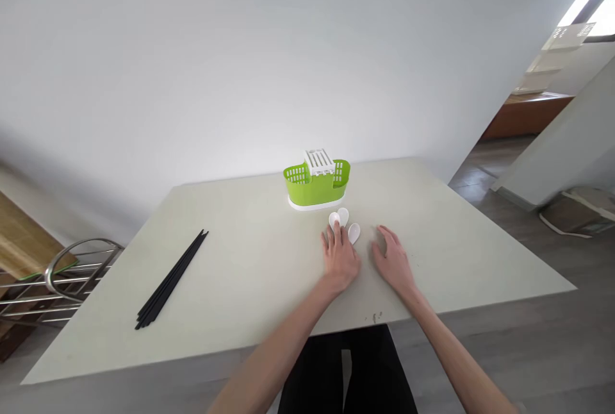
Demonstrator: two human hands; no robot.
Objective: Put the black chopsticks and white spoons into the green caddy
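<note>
My left hand (340,255) lies flat on the pale table (250,260), fingers stretched over several white spoons (343,217) whose bowls stick out beyond the fingertips. My right hand (394,257) rests flat on the table just to the right, fingers spread, holding nothing. A green cutlery holder (317,186) with a white slotted insert stands upright behind the spoons. A bundle of black chopsticks (171,279) lies at the table's left.
A metal wire rack (57,279) stands left of the table, beside a wooden board. A white wall runs behind the table. Wooden flooring, a step and a cushion lie to the right.
</note>
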